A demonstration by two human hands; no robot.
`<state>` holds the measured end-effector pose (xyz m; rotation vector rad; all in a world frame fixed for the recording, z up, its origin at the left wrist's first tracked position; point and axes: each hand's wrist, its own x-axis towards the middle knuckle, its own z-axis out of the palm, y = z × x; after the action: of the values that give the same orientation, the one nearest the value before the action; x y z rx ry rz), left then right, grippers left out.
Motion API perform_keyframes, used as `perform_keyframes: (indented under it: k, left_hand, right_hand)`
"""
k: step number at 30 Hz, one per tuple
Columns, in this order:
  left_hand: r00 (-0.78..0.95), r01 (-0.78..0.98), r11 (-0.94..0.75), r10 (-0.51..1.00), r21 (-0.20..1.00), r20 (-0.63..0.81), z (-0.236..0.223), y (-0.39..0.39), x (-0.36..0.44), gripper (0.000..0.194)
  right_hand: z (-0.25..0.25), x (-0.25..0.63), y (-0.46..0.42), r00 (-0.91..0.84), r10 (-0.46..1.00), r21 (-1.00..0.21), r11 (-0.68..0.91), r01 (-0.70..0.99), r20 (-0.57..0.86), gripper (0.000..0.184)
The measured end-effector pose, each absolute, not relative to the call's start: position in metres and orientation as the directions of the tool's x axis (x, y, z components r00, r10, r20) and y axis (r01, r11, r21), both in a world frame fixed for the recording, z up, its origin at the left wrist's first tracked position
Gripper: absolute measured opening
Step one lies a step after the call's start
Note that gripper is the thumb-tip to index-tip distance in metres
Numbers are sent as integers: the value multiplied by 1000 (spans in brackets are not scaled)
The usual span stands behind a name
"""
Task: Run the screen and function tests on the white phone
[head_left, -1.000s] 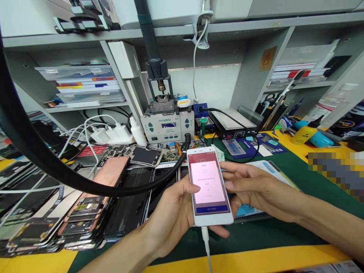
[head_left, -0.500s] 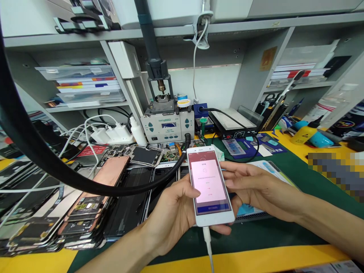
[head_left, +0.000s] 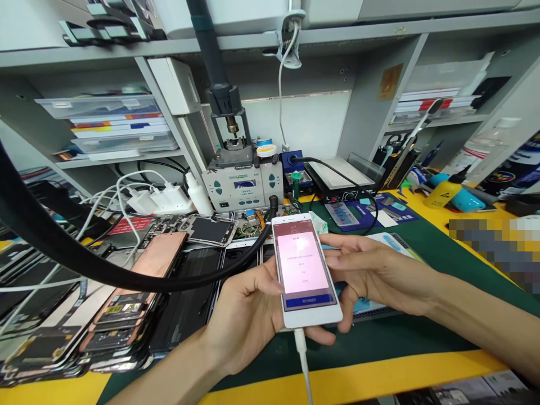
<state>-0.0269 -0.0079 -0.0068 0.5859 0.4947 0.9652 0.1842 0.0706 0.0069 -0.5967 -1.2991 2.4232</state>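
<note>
A white smartphone [head_left: 307, 278] stands tilted toward me in the middle of the head view, its screen lit with a pale pop-up box and a dark blue bar below. My left hand [head_left: 248, 309] is closed round its left side, thumb at the screen's left edge and fingertips showing from beneath. Against the right edge rests my right hand [head_left: 375, 273], its fingers bent and partly hidden behind the phone. A white charging cable [head_left: 302, 354] is plugged into the phone's bottom end and runs down out of view.
Stacked phone parts [head_left: 130, 304] and dark screens lie at left. A thick black hose [head_left: 139, 278] arcs across the front left. Behind stand a hot-air station [head_left: 244, 188] and a flat black heating plate [head_left: 341, 180]. A yellow bottle [head_left: 442, 191] is at right on the green mat [head_left: 422, 337].
My left thumb has drawn back from the screen to its left edge. The right fingers have shifted slightly along the phone's side. The whole view has shifted a little.
</note>
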Motion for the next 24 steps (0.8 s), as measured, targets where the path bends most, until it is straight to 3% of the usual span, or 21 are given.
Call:
perform_keyframes:
  k: [11, 18, 24]
  left_hand:
    - [508, -611, 470, 850, 637, -140, 0, -6, -25, 52]
    - [534, -506, 477, 827, 719, -173, 6, 1, -39, 56]
    - [615, -451, 545, 764, 707, -195, 7, 1, -41, 41]
  right_hand:
    - [7, 185, 78, -804, 500, -750, -653, -107, -321, 52]
    - [9, 184, 84, -763, 519, -700, -704, -125, -385, 35]
    - [11, 185, 87, -783, 506, -667, -727, -162, -362, 26]
